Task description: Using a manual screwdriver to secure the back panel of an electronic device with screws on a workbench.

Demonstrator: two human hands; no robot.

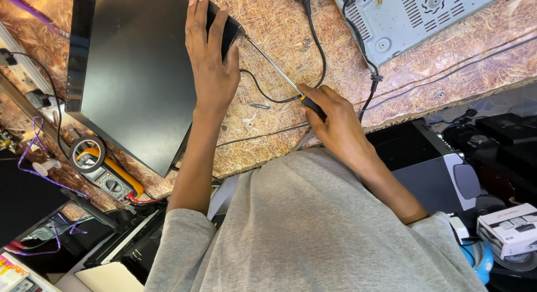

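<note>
My left hand (210,57) lies flat, fingers together, on the near corner of a flat black box-shaped device (134,74) resting on the fibrous brown worktop (268,23). My right hand (330,121) grips the black and yellow handle of a long screwdriver (274,68). Its thin metal shaft runs up and left to the device's corner, right beside my left thumb. A black cable (316,43) loops across the worktop between the two hands.
A grey metal chassis (403,18) with vent slots lies at the top right. A yellow multimeter (109,177) and a tape roll (86,155) sit at the left edge. Black equipment, a speaker and a small white box (509,227) crowd the lower right.
</note>
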